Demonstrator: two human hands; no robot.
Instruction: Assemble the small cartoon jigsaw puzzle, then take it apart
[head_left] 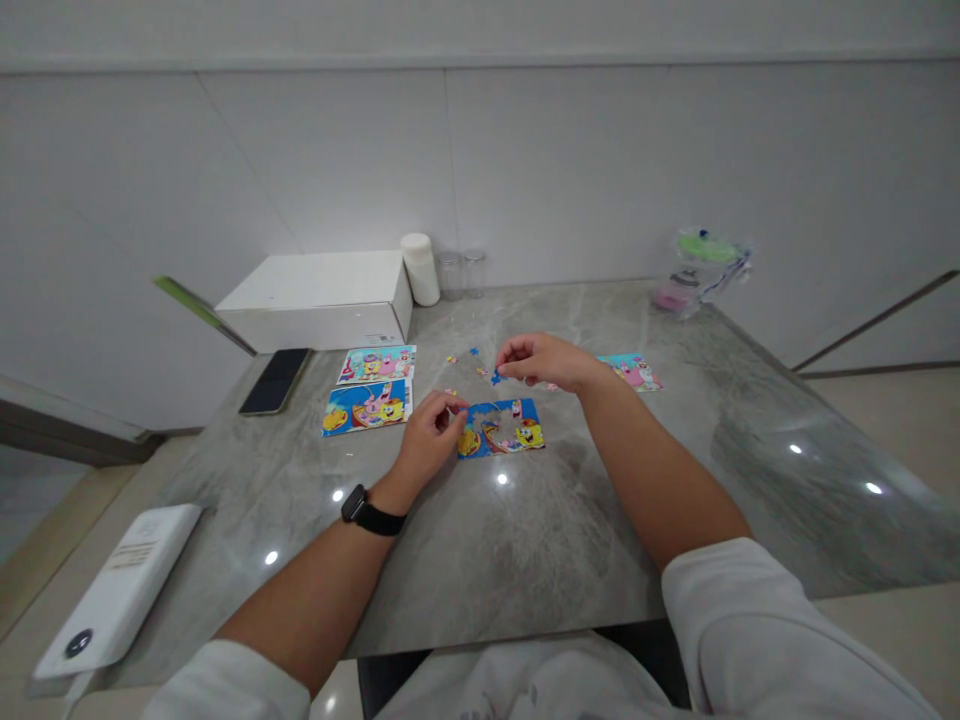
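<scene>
A partly filled cartoon jigsaw puzzle lies flat on the table, with a grey gap showing in its middle. My left hand rests at its upper left edge, fingers curled and thumb near the index finger; whatever lies between them is too small to make out. Just above the puzzle, my right hand pinches a small blue puzzle piece. Loose pieces lie about it, among them a blue piece and a yellowish piece. My right forearm partly covers another puzzle picture.
Two picture cards, a light blue card and a dark blue card, lie left of the puzzle. Farther left are a phone and a white power bank. A white box, white bottle, glasses and plastic bag stand behind.
</scene>
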